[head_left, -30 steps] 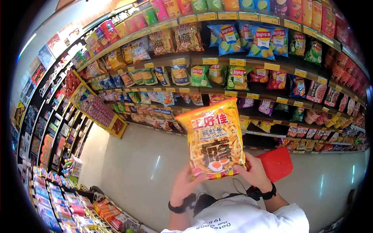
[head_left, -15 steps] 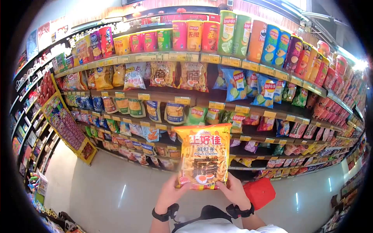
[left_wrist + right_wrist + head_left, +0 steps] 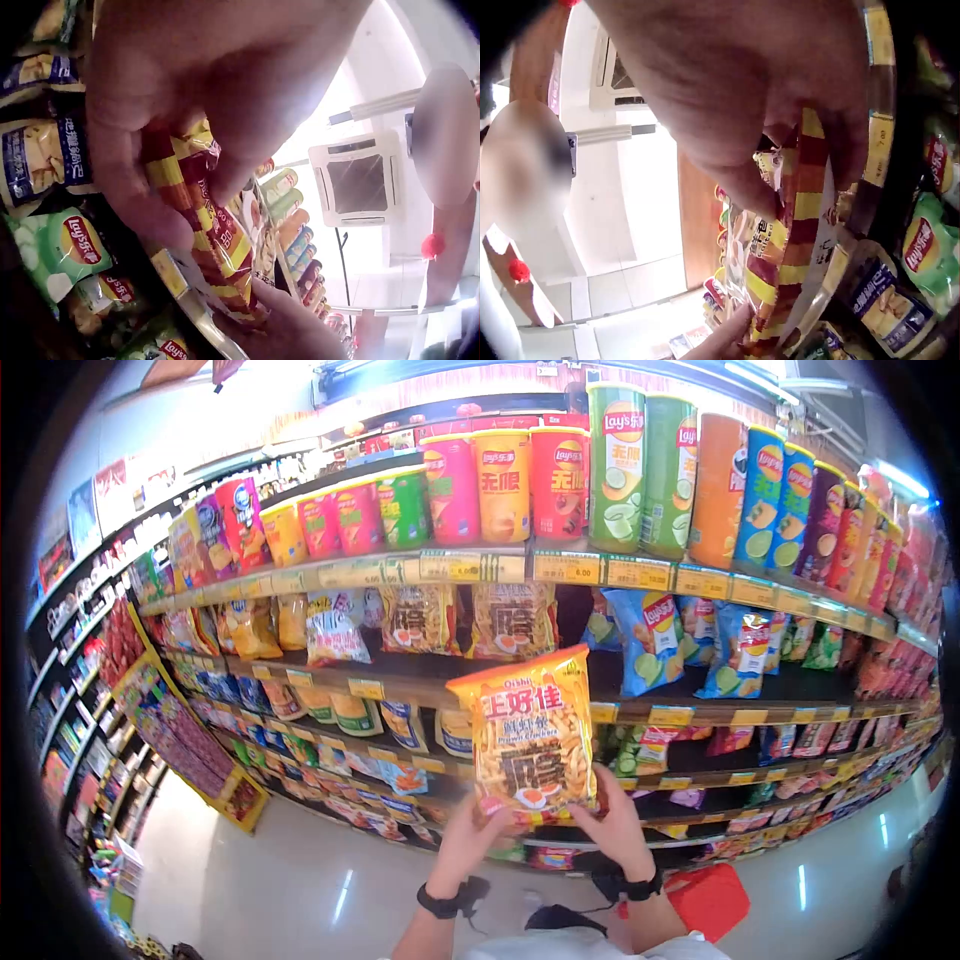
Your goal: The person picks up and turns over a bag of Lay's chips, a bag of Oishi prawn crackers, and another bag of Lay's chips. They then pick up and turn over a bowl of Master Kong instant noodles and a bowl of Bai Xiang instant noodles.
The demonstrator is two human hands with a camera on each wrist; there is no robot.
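An orange and yellow bag of prawn crackers [image 3: 530,735] is held up in front of the shelves, printed front toward the head camera and its top leaning slightly left. My left hand [image 3: 470,840] grips its lower left corner, my right hand [image 3: 615,825] its lower right. In the left wrist view, the left thumb and fingers [image 3: 161,221] pinch the striped bottom edge of the bag [image 3: 217,240]. The right wrist view has the right thumb [image 3: 746,184] on the bag's front, the other fingers behind it. Two bags with matching print [image 3: 512,622] stand on the shelf just above.
Chip canisters [image 3: 503,485] line the top shelf [image 3: 570,565]. Blue chip bags [image 3: 645,645] stand to the right of the matching bags, with more snacks on lower shelves. A red basket [image 3: 708,900] is on the floor at right. A yellow-framed display [image 3: 190,730] leans at left.
The head view has tilted up and the shelves now appear larger. Both hands keep holding the cracker bag, which stands higher against the shelves, its top leaning left again after being nearly upright.
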